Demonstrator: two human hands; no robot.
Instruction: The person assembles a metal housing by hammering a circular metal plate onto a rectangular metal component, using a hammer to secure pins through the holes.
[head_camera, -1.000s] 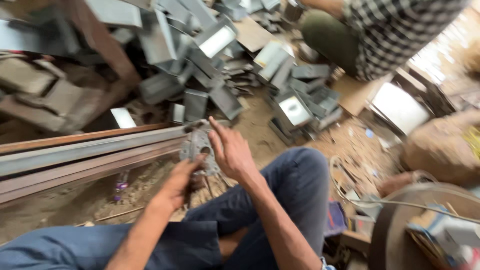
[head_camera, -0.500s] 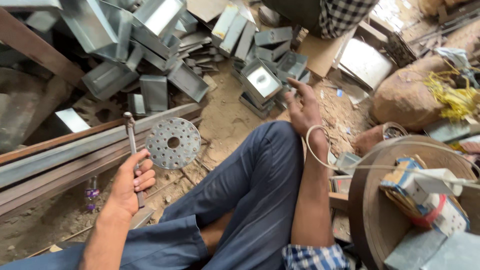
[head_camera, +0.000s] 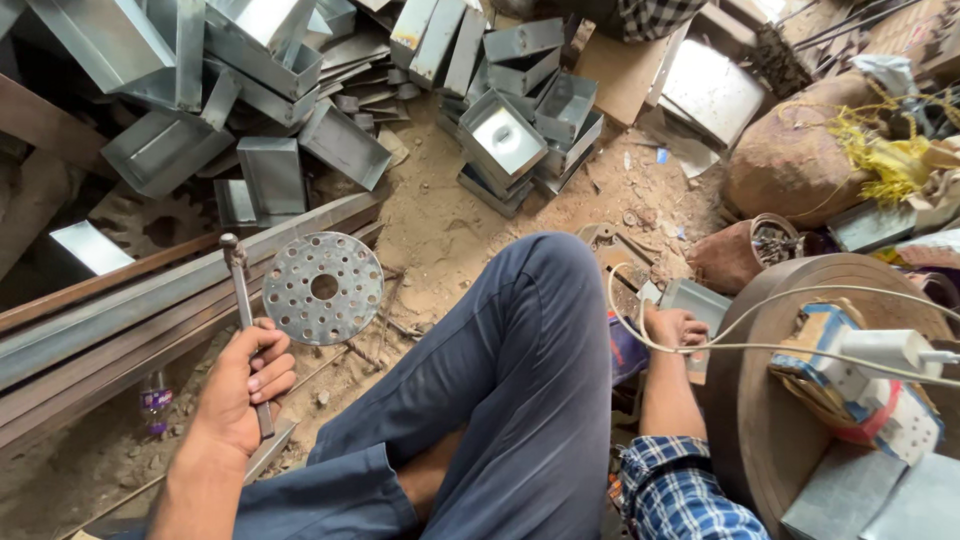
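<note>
two hands at work on a dirt floor. my left hand is closed around a thin metal rod, just beside a round perforated metal disc leaning on steel rails. my right hand rests on a small metal box; i cannot tell its grip.

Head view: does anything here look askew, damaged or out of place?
The sheet-metal trays lie heaped at all angles on the dirt floor, not stacked. A white cable drapes across the right hand. The left hand grips a metal rod beside a perforated disc.
</note>
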